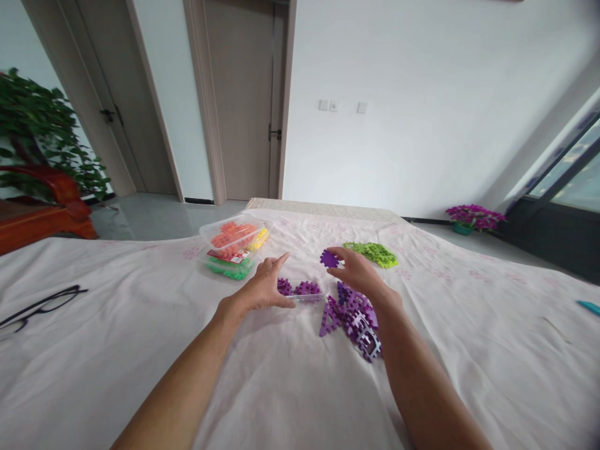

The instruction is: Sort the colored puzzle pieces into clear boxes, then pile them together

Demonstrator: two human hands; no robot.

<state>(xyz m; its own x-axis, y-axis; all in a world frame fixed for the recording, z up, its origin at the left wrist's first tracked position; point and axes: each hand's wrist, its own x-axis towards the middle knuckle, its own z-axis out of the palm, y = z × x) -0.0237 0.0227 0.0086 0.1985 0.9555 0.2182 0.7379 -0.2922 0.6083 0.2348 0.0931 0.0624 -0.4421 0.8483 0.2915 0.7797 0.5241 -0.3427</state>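
Note:
My right hand [359,270] pinches a dark purple building piece with a toothed edge [330,258] between thumb and fingers, raised near the box's far right side. My left hand [262,286] grips the left end of a low clear plastic box [304,299]. Its thumb lies along the near rim and its index finger points up and away. Purple toothed pieces [307,288] lie inside the box; my left hand hides part of them. Below my right hand and wrist, a loose heap of purple pieces [356,315], some triangular, rests on the cloth.
Stacked clear boxes [228,250] with orange, yellow and green pieces stand at the left. A lime green pile [374,254] lies beyond my right hand. Black glasses [47,304] rest far left on the white tablecloth [154,325]. A blue object [589,307] sits at the right edge.

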